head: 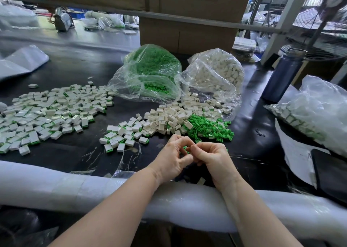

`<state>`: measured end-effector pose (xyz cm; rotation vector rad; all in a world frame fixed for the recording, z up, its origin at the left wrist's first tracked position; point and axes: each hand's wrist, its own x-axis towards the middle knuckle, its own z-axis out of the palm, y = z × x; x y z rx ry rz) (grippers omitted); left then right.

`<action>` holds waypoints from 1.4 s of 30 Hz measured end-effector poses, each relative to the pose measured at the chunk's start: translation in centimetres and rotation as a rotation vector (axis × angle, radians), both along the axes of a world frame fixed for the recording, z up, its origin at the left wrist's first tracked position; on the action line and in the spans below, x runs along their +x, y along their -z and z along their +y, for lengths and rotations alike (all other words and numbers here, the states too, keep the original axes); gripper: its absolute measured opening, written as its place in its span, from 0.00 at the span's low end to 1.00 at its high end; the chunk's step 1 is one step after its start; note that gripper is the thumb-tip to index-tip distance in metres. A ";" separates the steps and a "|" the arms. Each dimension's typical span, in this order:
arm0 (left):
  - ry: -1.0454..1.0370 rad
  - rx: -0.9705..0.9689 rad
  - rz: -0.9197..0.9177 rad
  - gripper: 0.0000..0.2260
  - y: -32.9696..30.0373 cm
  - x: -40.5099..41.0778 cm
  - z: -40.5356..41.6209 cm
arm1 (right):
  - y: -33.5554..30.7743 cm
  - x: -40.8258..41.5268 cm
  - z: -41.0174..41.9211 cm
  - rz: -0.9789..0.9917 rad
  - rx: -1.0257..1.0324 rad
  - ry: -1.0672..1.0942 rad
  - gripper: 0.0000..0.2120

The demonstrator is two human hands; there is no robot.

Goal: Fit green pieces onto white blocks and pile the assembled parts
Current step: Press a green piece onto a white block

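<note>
Both hands are meeting just above the near edge of the black desk, the left hand and the right hand each curling their fingers in to pinch a small green piece between them. Whether a white block is tucked in there I cannot tell, so this is looking like the fitting step. Next, the joined part is probably heading left to the assembled pile, while loose white blocks and green pieces are waiting just beyond the fingers.
</note>
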<state>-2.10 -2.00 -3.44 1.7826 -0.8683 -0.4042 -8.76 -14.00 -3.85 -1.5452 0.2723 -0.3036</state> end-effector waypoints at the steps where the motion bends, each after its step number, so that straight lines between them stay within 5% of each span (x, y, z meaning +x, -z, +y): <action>1: 0.001 0.001 -0.005 0.13 0.0 0.0 0.0 | 0.0 0.0 0.0 -0.001 0.004 -0.001 0.09; 42: 0.017 0.005 -0.013 0.11 0.2 0.1 0.0 | -0.2 0.0 0.0 0.008 0.042 -0.015 0.13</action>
